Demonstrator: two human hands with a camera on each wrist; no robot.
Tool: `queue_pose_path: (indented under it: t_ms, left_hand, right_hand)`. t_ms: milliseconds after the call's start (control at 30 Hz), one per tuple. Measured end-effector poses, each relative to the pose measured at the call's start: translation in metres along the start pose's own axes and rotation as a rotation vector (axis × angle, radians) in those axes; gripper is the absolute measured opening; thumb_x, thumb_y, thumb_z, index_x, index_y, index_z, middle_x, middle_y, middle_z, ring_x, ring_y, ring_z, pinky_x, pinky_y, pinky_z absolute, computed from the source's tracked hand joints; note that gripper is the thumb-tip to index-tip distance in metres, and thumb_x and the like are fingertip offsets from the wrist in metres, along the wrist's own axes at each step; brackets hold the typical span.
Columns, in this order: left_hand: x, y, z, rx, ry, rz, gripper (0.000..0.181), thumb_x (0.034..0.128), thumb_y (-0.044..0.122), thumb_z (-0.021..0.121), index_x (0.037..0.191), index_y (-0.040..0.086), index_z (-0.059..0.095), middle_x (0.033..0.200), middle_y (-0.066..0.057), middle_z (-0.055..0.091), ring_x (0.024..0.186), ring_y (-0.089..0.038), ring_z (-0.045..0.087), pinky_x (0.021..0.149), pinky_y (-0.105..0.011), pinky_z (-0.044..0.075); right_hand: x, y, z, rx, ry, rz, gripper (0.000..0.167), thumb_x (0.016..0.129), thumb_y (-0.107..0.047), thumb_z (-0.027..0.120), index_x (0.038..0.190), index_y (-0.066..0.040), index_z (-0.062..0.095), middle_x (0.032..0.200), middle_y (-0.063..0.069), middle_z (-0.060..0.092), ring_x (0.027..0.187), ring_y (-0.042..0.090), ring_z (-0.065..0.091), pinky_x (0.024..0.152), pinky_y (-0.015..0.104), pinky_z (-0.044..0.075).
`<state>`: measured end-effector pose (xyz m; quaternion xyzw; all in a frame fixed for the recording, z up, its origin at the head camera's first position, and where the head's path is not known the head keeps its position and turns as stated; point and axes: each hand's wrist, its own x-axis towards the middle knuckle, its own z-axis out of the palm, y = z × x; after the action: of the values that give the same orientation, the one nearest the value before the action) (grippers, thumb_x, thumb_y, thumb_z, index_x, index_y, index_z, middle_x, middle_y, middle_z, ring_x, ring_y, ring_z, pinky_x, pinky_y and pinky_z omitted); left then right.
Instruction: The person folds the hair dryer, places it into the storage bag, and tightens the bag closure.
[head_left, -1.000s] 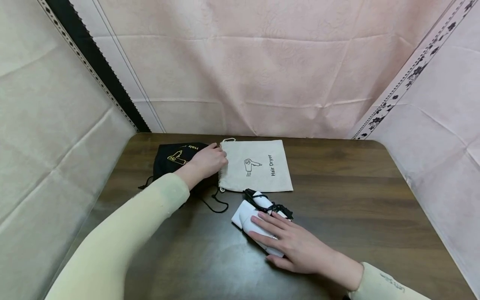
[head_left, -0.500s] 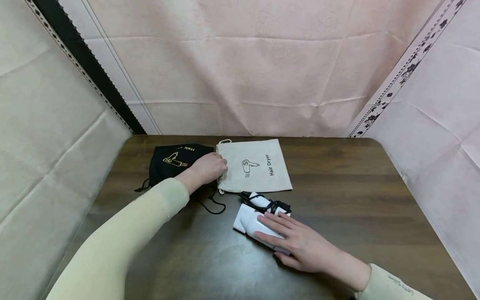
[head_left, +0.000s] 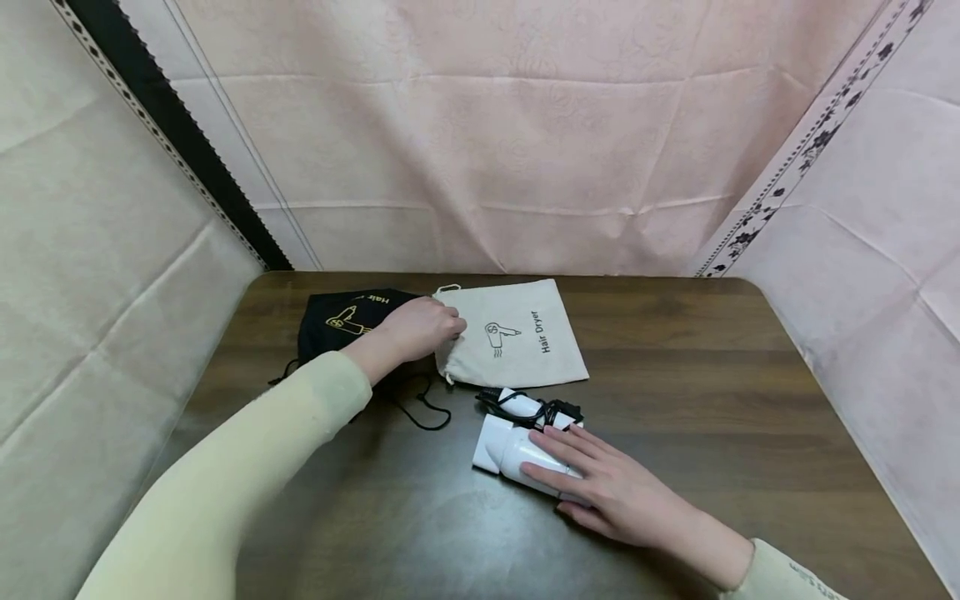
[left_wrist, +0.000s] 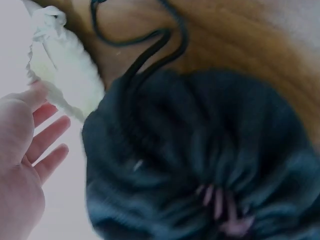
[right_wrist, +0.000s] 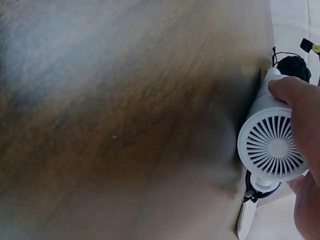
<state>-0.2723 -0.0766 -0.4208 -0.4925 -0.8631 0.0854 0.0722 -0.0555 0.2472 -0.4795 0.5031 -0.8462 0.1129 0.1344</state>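
Observation:
A white drawstring bag (head_left: 517,358) printed "Hair Dryer" lies flat at the back of the table. My left hand (head_left: 423,329) pinches its mouth edge; in the left wrist view that mouth (left_wrist: 75,75) gapes slightly. Left of it sits a bulging black drawstring bag (head_left: 322,329) with a gold dryer print, partly hidden by my left arm; its gathered top (left_wrist: 200,125) fills much of the left wrist view. My right hand (head_left: 630,500) rests on a white hair dryer (head_left: 517,454), fingers laid across the body. The right wrist view shows the thumb on the dryer's slatted end (right_wrist: 272,145).
A black power cord (head_left: 547,412) is bundled around the dryer's handle, close to the white bag's front edge. The black bag's drawstring (head_left: 435,425) trails over the wooden table (head_left: 697,375). Cloth hangings (head_left: 480,142) stand behind and at both sides.
The dryer has shifted slightly right and turned under my right hand. My left hand has moved a little right onto the white bag's mouth edge, and the bag has tilted slightly.

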Motion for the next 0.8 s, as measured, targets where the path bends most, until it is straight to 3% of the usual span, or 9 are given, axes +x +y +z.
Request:
queue_pose_path:
  t_ms: [200,433,700,800]
  left_hand:
    - [0.005,0.002,-0.025,-0.080,0.051,-0.031,0.007,0.1056,0.014,0.068,0.102,0.011,0.073,0.093,-0.006,0.076,0.084,-0.025,0.074,0.082,-0.042,0.061]
    - [0.013,0.006,-0.050,-0.223,0.072,-0.141,0.012,0.1114,0.019,0.060,0.105,0.012,0.068,0.090,-0.002,0.074,0.080,-0.023,0.072,0.076,-0.044,0.060]
    - [0.022,-0.001,-0.074,-0.286,0.096,-0.204,0.014,0.1110,0.018,0.059,0.108,0.011,0.071,0.097,-0.003,0.077,0.082,-0.025,0.071,0.076,-0.047,0.059]
    - [0.021,-0.006,-0.082,-0.302,0.132,-0.233,0.013,0.1098,0.016,0.060,0.108,0.010,0.072,0.098,-0.004,0.077,0.082,-0.026,0.071,0.076,-0.046,0.059]
  right_hand:
    - [-0.004,0.000,0.001,-0.022,0.025,0.015,0.078,0.091,-0.028,0.085,0.161,-0.020,0.050,0.167,0.016,0.043,0.146,0.034,0.051,0.114,0.050,0.045]
    - [-0.006,0.003,0.000,-0.022,0.028,0.030,0.060,0.104,-0.027,0.065,0.162,-0.019,0.048,0.166,0.015,0.045,0.141,0.033,0.054,0.108,0.046,0.050]
    - [-0.006,0.005,0.000,-0.023,0.013,0.028,0.080,0.092,-0.024,0.084,0.163,-0.019,0.048,0.166,0.013,0.045,0.141,0.030,0.054,0.109,0.045,0.050]
    - [-0.005,0.004,0.000,-0.026,0.013,0.029,0.085,0.088,-0.025,0.088,0.163,-0.020,0.047,0.166,0.013,0.045,0.141,0.030,0.054,0.107,0.045,0.052]
